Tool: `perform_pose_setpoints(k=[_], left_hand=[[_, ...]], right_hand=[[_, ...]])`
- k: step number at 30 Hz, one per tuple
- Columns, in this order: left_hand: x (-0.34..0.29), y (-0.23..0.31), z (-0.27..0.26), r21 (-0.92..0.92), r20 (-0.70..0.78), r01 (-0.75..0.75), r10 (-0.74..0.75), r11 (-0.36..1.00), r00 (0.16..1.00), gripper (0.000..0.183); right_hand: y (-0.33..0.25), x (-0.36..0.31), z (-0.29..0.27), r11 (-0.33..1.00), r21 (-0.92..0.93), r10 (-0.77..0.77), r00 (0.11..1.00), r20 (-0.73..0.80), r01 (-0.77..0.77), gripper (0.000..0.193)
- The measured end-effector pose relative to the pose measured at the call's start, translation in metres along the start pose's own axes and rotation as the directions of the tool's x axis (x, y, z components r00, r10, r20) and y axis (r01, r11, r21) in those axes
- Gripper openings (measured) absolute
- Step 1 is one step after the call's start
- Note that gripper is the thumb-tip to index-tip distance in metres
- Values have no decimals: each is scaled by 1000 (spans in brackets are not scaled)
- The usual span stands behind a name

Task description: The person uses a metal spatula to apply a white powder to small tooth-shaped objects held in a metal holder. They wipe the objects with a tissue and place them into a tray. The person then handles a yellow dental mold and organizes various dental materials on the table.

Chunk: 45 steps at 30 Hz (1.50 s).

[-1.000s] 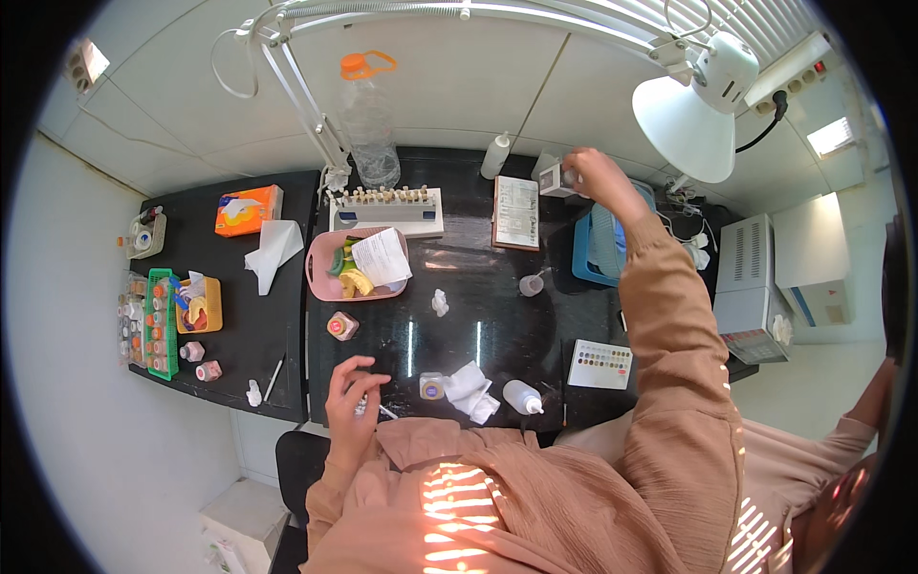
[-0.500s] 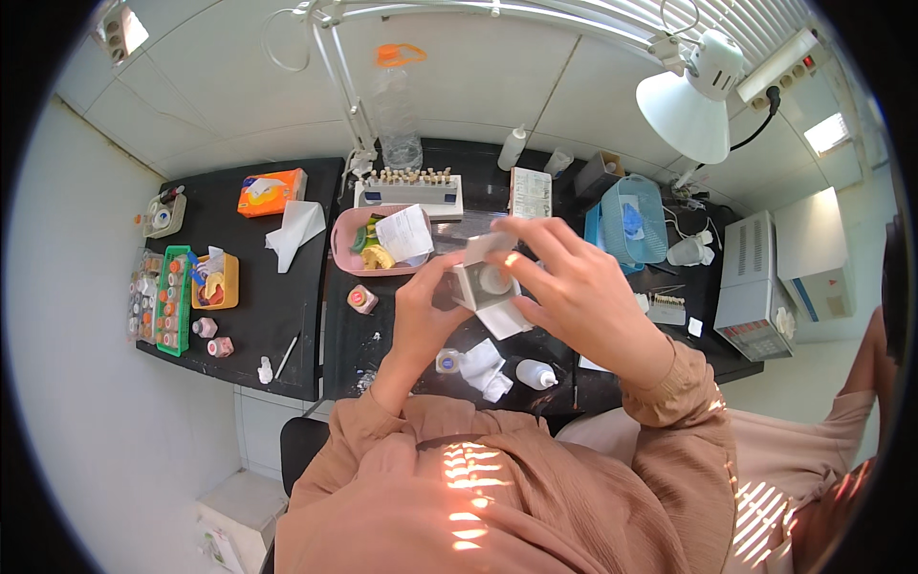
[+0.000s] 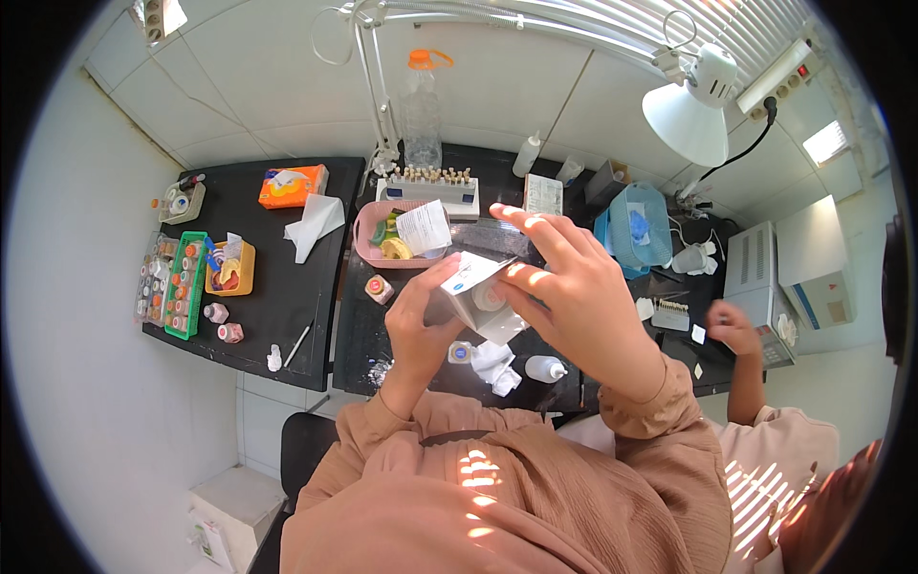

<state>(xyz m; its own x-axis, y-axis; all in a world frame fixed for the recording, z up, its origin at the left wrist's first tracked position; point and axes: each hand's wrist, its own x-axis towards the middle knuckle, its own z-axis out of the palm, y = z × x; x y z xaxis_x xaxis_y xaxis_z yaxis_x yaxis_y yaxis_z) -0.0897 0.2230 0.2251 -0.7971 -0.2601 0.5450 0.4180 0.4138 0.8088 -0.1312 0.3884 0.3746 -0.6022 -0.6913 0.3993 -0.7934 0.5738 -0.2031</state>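
Observation:
A small white cardboard box (image 3: 466,278) is held over the near middle of the black desk, tilted with its end flaps open. My left hand (image 3: 419,320) is closed round its left side. At the open end, my right hand (image 3: 583,311) grips the box's right side with thumb and fingers, its index finger stretched out above. A pale round jar or lid (image 3: 489,296) shows inside the box, partly hidden by my right fingers. Below lie a small bottle with a blue-marked cap (image 3: 461,353), a crumpled white tissue (image 3: 496,367) and a white squeeze bottle (image 3: 546,369).
Behind my hands stand a pink basket (image 3: 363,244) and a rack of shade tabs (image 3: 427,196). A clear bottle (image 3: 422,124) is farther back. Green tray (image 3: 182,287) and yellow basket (image 3: 247,273) sit left. A co-worker's hand (image 3: 734,330) is at right, by a blue basket (image 3: 641,230).
The box has tipped, and its printed flap now faces up. My right hand has shifted slightly down and right around its open end. A co-worker's hand has come over the desk at right.

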Motion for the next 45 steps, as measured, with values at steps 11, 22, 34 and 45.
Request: perform_pose_setpoints(k=[11, 22, 34, 45], left_hand=[[-15, -1, -29, 176, 29, -30, 25, 984, 999, 59], [-9, -15, -97, 72, -80, 136, -130, 988, 988, 51], [-14, -87, -270, -8, -247, 283, -276, 959, 929, 57], [19, -303, -524, 171, -627, 492, -291, 853, 723, 60]], right_hand=[[-5, -5, 33, 997, -55, 49, 997, 66, -45, 26], [-42, 41, 44, 930, 347, 127, 992, 11, -123, 28], [-182, 129, 162, 821, 560, 58, 992, 115, -113, 31], [-239, 153, 229, 742, 599, 87, 928, 362, -302, 31]])
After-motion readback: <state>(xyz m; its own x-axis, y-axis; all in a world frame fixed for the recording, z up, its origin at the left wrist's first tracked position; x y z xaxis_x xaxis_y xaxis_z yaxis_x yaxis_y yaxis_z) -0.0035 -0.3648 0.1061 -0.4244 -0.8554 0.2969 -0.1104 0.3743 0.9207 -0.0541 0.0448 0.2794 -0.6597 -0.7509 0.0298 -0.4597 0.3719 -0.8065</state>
